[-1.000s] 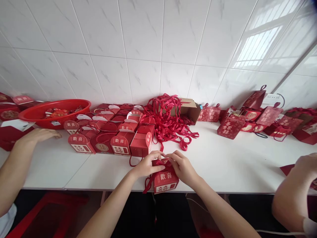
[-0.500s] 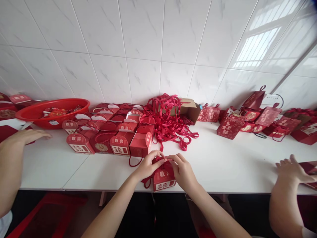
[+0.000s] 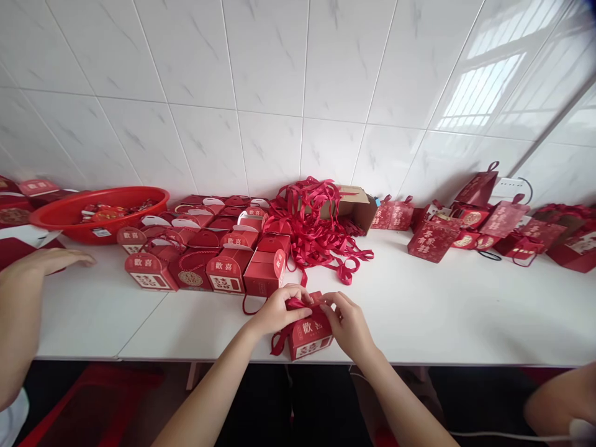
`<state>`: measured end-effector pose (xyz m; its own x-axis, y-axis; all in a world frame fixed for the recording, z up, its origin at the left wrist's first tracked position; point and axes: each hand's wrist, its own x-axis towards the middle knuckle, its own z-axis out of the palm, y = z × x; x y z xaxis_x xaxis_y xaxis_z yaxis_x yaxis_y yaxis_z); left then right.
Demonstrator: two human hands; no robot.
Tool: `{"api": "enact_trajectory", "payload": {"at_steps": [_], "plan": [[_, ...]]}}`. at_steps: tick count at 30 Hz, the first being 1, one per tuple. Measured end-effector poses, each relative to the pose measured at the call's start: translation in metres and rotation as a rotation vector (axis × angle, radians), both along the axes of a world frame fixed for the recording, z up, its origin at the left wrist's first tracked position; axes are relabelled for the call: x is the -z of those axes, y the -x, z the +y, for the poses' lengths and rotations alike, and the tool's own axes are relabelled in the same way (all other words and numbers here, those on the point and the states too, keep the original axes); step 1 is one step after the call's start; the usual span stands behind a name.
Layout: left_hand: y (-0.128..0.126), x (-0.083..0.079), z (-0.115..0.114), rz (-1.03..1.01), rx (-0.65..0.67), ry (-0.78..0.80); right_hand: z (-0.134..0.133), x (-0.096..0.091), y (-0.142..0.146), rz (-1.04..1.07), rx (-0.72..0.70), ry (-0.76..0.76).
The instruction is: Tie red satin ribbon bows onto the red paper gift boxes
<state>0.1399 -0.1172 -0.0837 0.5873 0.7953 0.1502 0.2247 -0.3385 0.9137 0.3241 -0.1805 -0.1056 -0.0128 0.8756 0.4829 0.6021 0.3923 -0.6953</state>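
Observation:
A small red gift box (image 3: pixel 311 335) with gold characters and a white printed front stands near the table's front edge. My left hand (image 3: pixel 283 308) is closed at its top left, pinching a red ribbon (image 3: pixel 298 303) laid over the lid. On the box's other side my right hand (image 3: pixel 349 320) has thumb and fingertips pinched together at the top, against the same ribbon. The fingers partly cover the ribbon there. A loose ribbon end hangs down the left side of the box.
Rows of red gift boxes (image 3: pixel 226 267) stand to the left. A heap of red ribbons (image 3: pixel 321 226) spills from a cardboard box (image 3: pixel 365 211). A red basin (image 3: pixel 51 216) and a co-worker's hand (image 3: pixel 60 257) are farther left; red bags (image 3: pixel 433 239) stand on the right.
My fingertips have drawn slightly apart over the box, and the box has turned a little. The co-worker's hand on the right has left the table with the red item.

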Motion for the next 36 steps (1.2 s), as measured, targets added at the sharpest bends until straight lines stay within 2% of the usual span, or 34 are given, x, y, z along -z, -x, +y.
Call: {"api": "enact_trajectory", "payload": {"at_steps": [9, 18, 25, 33, 36], "plan": [[-0.008, 0.003, -0.004, -0.032, -0.087, 0.083, 0.007, -0.003, -0.004, 0.013, -0.015, 0.004], [-0.01, 0.007, 0.0, -0.028, -0.146, 0.099, 0.019, -0.007, -0.016, 0.0, -0.047, -0.014], [-0.009, 0.007, 0.002, 0.001, -0.127, 0.079, 0.02, 0.002, -0.019, 0.066, -0.048, -0.077], [-0.008, 0.006, -0.001, 0.01, -0.131, 0.067, 0.027, 0.009, -0.029, 0.064, -0.248, -0.056], [-0.008, 0.006, -0.002, 0.009, -0.139, 0.069, 0.029, 0.011, -0.028, 0.065, -0.261, -0.07]]}}
